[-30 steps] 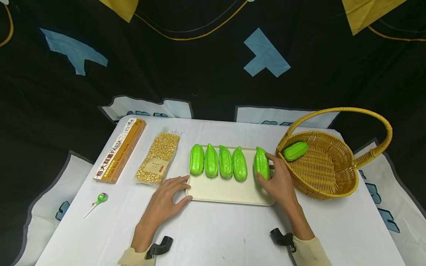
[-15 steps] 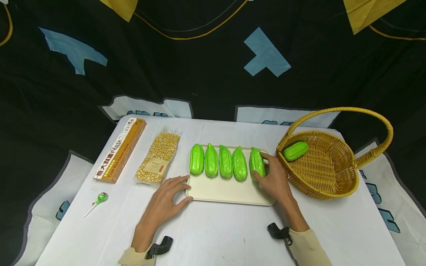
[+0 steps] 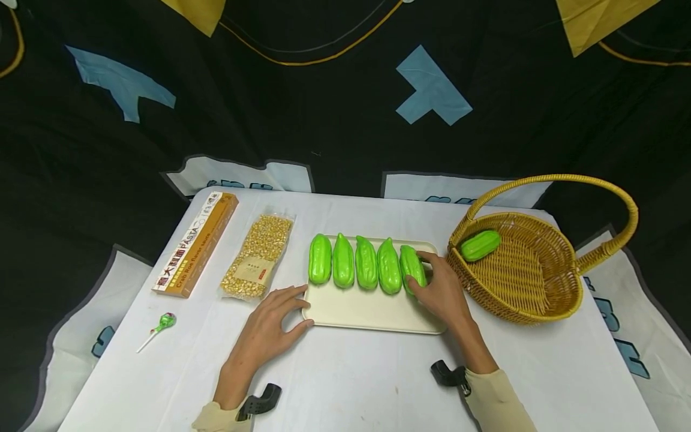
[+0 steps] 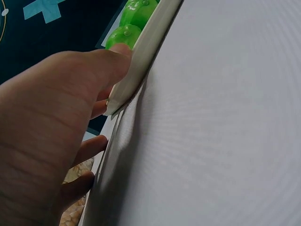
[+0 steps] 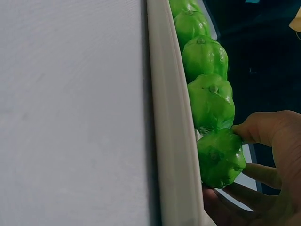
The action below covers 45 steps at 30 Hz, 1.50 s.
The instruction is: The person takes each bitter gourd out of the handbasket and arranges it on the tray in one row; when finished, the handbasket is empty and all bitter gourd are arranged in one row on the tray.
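Several glossy green ridged vegetables, cucumber-like in shape, lie side by side along the back of a cream tray. My right hand holds the rightmost green vegetable, thumb on its near left side and fingers behind its right side. In the right wrist view that vegetable sits right beside its neighbour. At the tray's front left corner, my left hand rests with spread fingers. In the left wrist view its thumb touches the tray rim, while two fingers lie lower, off the tray.
A wicker basket with a tall handle stands to the right, one more green vegetable inside. On the left are a bag of corn kernels, a pasta box and a lollipop. The white table ends before a dark curtain.
My right hand has moved left with the green vegetable, bringing it from the tray's right side up against the row. The left hand has stayed at the tray's corner.
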Motion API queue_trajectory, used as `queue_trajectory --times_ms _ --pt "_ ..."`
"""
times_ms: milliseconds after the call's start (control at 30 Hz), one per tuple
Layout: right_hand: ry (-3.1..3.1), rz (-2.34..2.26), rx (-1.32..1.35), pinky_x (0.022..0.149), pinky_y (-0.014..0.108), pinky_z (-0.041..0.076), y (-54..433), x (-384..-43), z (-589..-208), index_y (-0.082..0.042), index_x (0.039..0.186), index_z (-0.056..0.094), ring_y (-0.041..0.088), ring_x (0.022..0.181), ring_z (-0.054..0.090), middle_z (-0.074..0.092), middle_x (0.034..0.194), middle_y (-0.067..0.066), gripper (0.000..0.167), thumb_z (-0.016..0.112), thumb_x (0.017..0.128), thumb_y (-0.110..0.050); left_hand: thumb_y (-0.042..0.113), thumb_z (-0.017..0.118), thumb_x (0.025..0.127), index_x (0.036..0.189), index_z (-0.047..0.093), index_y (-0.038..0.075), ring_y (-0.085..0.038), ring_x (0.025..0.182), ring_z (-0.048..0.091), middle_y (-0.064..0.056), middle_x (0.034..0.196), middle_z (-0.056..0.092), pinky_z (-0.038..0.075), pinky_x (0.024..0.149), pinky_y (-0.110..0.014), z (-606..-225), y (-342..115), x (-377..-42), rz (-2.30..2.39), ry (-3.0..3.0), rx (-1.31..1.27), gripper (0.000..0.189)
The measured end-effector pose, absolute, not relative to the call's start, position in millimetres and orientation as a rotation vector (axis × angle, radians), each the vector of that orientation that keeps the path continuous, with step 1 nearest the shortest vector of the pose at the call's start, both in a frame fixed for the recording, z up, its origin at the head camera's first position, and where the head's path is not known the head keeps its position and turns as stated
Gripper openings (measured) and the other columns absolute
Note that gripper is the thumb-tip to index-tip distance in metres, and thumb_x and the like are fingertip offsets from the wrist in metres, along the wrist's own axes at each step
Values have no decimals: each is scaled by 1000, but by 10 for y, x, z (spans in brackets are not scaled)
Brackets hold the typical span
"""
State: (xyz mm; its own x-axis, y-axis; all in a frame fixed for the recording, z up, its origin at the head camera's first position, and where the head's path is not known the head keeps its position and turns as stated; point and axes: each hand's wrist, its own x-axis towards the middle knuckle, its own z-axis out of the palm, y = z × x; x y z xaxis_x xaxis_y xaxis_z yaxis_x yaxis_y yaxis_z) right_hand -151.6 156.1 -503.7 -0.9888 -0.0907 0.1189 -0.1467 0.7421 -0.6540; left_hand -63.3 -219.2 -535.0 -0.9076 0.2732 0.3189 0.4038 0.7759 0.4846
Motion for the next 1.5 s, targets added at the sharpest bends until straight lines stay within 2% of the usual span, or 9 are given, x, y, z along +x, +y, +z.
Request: queue_trajectory --times_ms 267,433,533,900,1000,1267,1500 --pt "-2862 1088 165 93 57 58 1544 -1521 -5041 -5 149 60 40 113 66 64 141 26 65 83 92 -24 34 91 89 115 80 17 -27 140 59 -1 152 64 47 121 -48 -5360 -2188 -632 -814 -2743 -526 33" --pt "-2863 1087 176 101 60 55 1534 -1516 -5037 -3 149 59 42 123 63 63 141 27 64 81 94 -24 34 91 89 115 80 17 -28 140 59 -1 152 64 48 120 -48 -5358 -2187 -633 -816 -2741 -528 33" --pt "-2865 1091 178 101 59 55 1532 -1513 -5032 -2 150 58 43 124 63 63 141 27 64 80 94 -24 34 91 89 115 80 17 -28 140 59 -1 153 64 48 120 -49 -5357 -2188 -632 -821 -2738 -529 33" --pt "-2883 1081 174 89 56 60 1549 -1487 -5014 -4 152 56 40 110 69 64 139 27 62 78 99 -29 36 90 90 116 80 17 -28 140 59 -1 153 64 48 120 -49 -5360 -2193 -623 -810 -2743 -530 34" --pt "-2875 1101 178 90 57 62 1570 -1481 -4993 -4 152 55 41 111 71 64 139 26 61 76 101 -30 36 90 90 116 80 17 -28 140 59 -1 153 64 48 120 -49 -5357 -2193 -623 -812 -2744 -527 34" --pt "-2843 1148 199 105 61 56 1624 -1468 -4904 -1 150 55 45 124 67 60 145 26 58 76 102 -25 34 90 89 116 80 17 -28 140 59 -2 152 64 47 121 -48 -5351 -2188 -630 -822 -2735 -531 33" --pt "-2777 1191 250 104 58 59 1664 -1442 -4792 2 150 55 46 125 67 60 147 26 56 75 102 -18 34 90 89 115 80 16 -29 140 59 -2 151 65 47 120 -48 -5354 -2186 -635 -828 -2726 -537 33"
